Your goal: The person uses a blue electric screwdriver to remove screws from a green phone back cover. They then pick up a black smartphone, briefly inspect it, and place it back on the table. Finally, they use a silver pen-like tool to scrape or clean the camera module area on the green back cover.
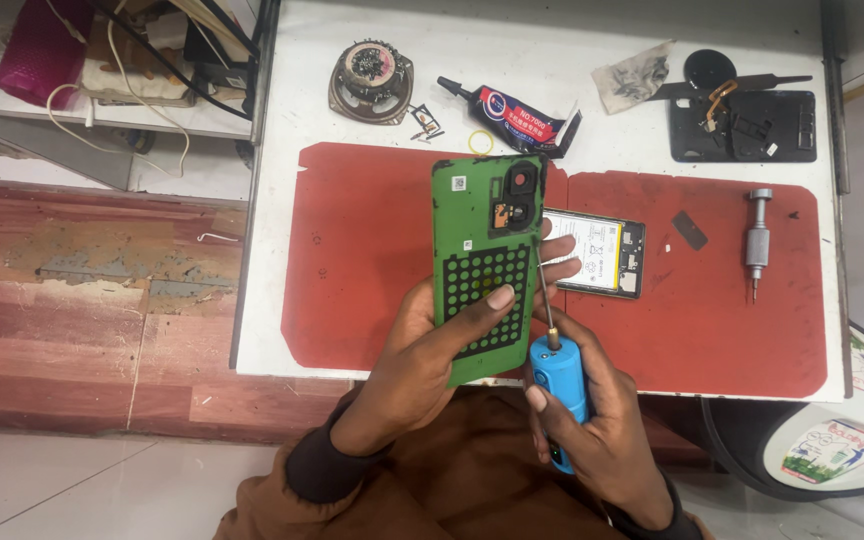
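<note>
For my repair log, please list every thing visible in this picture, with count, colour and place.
Green plastic phone back panel: one, green, held above the mat.
Blue electric screwdriver: one, blue, tip at panel's right edge.
Red work mat: one, red, on white table.
Phone body with battery: one, black and white, mat centre.
Silver hand screwdriver: one, mat right.
Black glue tube: one, table top.
Round speaker: one, top left.
Black phone frame: one, top right.
Crumpled cloth: one, grey.
Yellow ring: one.
Left hand: grip on panel.
Right hand: grip on screwdriver.
</note>
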